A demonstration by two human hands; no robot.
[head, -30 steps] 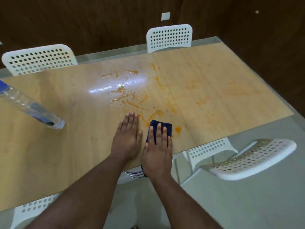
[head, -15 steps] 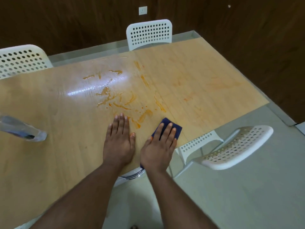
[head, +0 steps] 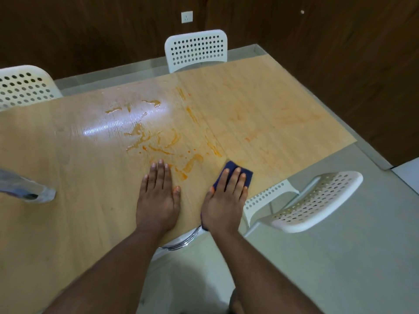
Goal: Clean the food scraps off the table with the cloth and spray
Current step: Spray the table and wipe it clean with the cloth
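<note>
A light wooden table (head: pixel 68 223) carries orange food smears (head: pixel 167 143) and wet streaks across its middle. My right hand (head: pixel 225 200) lies flat with straight fingers on a folded dark blue cloth (head: pixel 246 174), pressing it to the table near the front edge. My left hand (head: pixel 158 196) rests flat on the bare wood just left of it, fingertips beside an orange smear. A clear spray bottle (head: pixel 27 188) stands at the left edge of view, partly cut off.
White perforated chairs stand around the table: one at the far side (head: pixel 196 49), one at the far left (head: pixel 22 86), one pulled out at the right (head: pixel 313 202). A chrome stool rim (head: pixel 181 241) shows under the front edge. Grey floor lies to the right.
My right hand has slid the cloth to the right along the front edge, away from my left hand. The orange blob beside the cloth is gone. The left hand stays flat.
</note>
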